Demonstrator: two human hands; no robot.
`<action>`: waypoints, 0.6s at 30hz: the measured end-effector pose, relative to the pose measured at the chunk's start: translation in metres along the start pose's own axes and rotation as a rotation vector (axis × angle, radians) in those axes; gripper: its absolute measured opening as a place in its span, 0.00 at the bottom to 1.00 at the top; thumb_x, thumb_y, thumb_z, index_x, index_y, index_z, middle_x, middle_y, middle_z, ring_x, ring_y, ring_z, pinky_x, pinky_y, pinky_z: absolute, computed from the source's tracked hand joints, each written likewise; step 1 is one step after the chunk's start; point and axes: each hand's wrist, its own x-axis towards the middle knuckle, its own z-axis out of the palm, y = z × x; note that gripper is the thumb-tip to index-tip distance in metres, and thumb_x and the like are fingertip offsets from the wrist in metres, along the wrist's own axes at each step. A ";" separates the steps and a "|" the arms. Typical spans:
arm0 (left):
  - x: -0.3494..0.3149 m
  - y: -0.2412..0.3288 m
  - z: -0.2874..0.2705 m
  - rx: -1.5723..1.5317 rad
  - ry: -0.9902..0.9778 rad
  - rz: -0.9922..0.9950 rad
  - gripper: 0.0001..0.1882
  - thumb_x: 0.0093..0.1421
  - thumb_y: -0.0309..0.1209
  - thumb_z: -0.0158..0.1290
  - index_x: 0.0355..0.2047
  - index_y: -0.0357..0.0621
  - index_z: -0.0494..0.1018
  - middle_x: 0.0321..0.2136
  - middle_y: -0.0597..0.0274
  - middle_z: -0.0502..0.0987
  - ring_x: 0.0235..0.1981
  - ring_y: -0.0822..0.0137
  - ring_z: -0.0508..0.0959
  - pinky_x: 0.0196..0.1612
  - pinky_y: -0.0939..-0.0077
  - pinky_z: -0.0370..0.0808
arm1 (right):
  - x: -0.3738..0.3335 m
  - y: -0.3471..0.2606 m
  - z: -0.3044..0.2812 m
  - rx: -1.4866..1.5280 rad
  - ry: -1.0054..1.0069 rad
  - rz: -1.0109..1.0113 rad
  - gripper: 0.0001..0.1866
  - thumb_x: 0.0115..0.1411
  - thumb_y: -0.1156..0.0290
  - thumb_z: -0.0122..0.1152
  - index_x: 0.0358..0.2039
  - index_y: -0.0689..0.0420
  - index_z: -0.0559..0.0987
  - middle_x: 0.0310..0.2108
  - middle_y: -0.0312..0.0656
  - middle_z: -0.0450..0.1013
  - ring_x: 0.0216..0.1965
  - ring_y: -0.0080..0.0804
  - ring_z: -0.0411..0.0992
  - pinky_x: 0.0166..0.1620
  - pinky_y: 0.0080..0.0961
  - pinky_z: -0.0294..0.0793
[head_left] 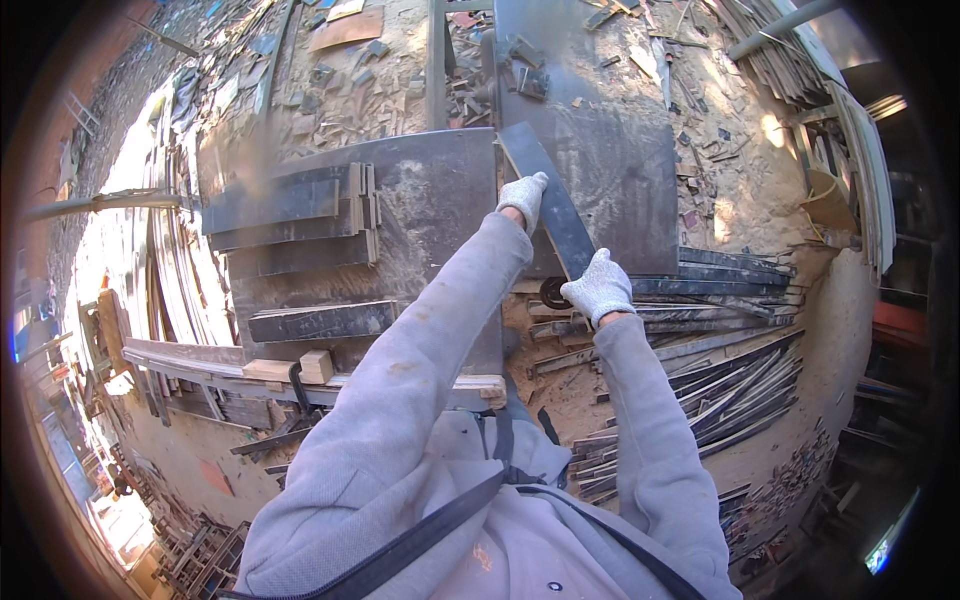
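Both my hands wear white knit gloves. A dark, narrow board (555, 205) slants between them over the work surface, its far end leaning left. My left hand (524, 198) is closed on the board's left edge, around mid-length. Its near right end is in my right hand (600, 286), with the fingers wrapped round the corner; their tips are partly hidden. Beneath the board lies a dark, dust-covered panel (630, 175). Left of my left hand, several dark boards (275, 205) are stacked on another dark panel (430, 170), with a single board strip (322, 320) nearer to me.
Long dark strips (700, 350) are heaped at the right, below the panel. Wooden blocks (316, 366) and a bent black metal bar (298, 388) sit at the near left edge. Wood offcuts and sawdust (385, 95) cover the far ground. Bundled planks (185, 230) lie far left.
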 end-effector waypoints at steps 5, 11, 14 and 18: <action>-0.002 0.017 -0.008 0.072 -0.018 0.030 0.30 0.73 0.52 0.45 0.54 0.36 0.78 0.51 0.50 0.81 0.53 0.54 0.79 0.56 0.61 0.72 | 0.009 -0.007 0.000 0.022 0.025 -0.019 0.41 0.44 0.59 0.76 0.56 0.67 0.71 0.49 0.64 0.78 0.54 0.57 0.78 0.56 0.44 0.79; -0.060 0.005 -0.009 -0.573 -0.165 0.028 0.39 0.66 0.62 0.55 0.59 0.38 0.72 0.49 0.49 0.81 0.48 0.55 0.80 0.55 0.58 0.75 | -0.007 0.035 0.019 0.263 0.038 -0.203 0.37 0.44 0.58 0.77 0.51 0.67 0.76 0.45 0.59 0.80 0.46 0.54 0.81 0.52 0.40 0.81; -0.117 -0.009 -0.023 -1.191 -0.509 -0.082 0.40 0.63 0.62 0.57 0.59 0.39 0.70 0.48 0.47 0.80 0.49 0.52 0.81 0.56 0.49 0.78 | -0.035 0.067 0.022 1.079 -0.596 -0.346 0.30 0.49 0.65 0.75 0.50 0.66 0.76 0.33 0.44 0.78 0.34 0.35 0.80 0.37 0.31 0.81; -0.125 -0.007 -0.007 -1.335 -0.589 -0.156 0.33 0.65 0.58 0.58 0.52 0.39 0.74 0.42 0.49 0.82 0.43 0.50 0.83 0.51 0.45 0.81 | -0.057 0.091 0.043 1.769 -1.277 -0.205 0.29 0.55 0.70 0.68 0.57 0.66 0.73 0.38 0.48 0.78 0.34 0.40 0.80 0.36 0.35 0.83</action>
